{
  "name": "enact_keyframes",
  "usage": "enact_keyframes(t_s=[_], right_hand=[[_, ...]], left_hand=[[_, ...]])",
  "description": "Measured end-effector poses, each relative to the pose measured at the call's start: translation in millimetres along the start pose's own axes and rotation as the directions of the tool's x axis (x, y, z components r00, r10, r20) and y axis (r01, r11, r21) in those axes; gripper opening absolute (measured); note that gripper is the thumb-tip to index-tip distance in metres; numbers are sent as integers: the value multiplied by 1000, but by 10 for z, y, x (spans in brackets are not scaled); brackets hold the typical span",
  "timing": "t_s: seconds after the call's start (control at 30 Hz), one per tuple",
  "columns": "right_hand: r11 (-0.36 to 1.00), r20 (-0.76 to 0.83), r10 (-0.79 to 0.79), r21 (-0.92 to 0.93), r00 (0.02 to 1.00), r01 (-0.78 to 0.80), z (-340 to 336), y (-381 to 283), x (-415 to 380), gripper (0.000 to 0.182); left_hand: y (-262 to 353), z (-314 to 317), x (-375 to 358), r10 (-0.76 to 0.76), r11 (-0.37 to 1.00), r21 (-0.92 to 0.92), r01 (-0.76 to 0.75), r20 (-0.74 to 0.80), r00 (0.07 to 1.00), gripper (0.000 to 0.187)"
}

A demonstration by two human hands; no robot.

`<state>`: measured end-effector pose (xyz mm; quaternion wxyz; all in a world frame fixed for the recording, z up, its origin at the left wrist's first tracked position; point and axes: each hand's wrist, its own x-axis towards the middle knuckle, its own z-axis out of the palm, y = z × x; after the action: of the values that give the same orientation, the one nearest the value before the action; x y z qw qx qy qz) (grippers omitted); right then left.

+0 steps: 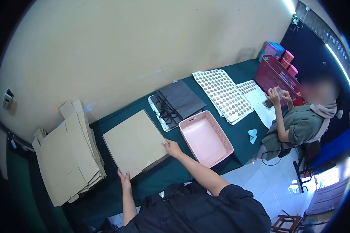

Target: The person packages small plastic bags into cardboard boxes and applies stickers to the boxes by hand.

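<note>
A closed, flat brown cardboard box lies on the dark green tablecloth in front of me. My left hand holds its near left corner, fingers against the side. At the near right corner, my right hand grips the edge, with the thumb over the top. Just right of the box are black paper bags with black cord handles, stacked on white ones. An empty pink plastic basket stands beside my right forearm.
Flattened cardboard is piled at the left. Sticker sheets lie towards the right, near light blue pieces. A co-worker sits at the right end, handling something small beside a dark pink basket. A wall runs behind the table.
</note>
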<state>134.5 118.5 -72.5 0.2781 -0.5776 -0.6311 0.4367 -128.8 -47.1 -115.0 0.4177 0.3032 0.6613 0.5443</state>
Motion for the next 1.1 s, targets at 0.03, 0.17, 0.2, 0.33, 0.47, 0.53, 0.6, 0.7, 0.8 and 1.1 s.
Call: enact_keyframes(t_s=[0.03, 0.17, 0.2, 0.33, 0.47, 0.53, 0.6, 0.7, 0.8, 1.1], right_hand=[[1000, -28, -10, -4, 1000, 10, 11, 1, 7, 42], [1000, -66, -20, 10, 998, 20, 65, 68, -14, 43], [1000, -77, -9, 2, 997, 10, 54, 41, -91, 43], [999, -154, -42, 13, 987, 44, 59, 114, -583, 39], [1000, -96, 0, 19, 995, 2, -76, 88, -842, 41], [1000, -56, -11, 22, 998, 12, -89, 99, -810, 41], [999, -18, -1, 45, 1000, 2, -48, 189, -773, 43], [1000, 61, 1, 30, 998, -3, -116, 288, -685, 46], [968, 169, -24, 251, 985, -19, -374, 384, -600, 41], [990, -528, -1, 122, 850, 76, -2429, 825, -90, 14]], left_hand=[[11, 9, 4, -7, 1000, -17, 7, -5, 1000, 62], [67, 64, -134, -43, 996, -83, 41, -28, 999, 61], [143, 95, -251, -47, 995, -87, 43, -42, 998, 61], [-75, -29, -565, -33, 998, -57, 30, -56, 998, 59], [-134, -55, -764, 1, 1000, -6, -2, -25, 1000, 57], [94, 20, -861, -26, 957, 288, 38, -45, 999, 56], [367, 153, -914, 7, 714, 697, 65, -99, 995, 56], [809, 498, -954, -110, 205, 926, 316, -299, 948, 60], [1187, 935, -935, 64, 194, 976, 97, -111, 992, 64], [1579, 3268, -535, 303, 433, 427, -794, 761, 574, 42]])
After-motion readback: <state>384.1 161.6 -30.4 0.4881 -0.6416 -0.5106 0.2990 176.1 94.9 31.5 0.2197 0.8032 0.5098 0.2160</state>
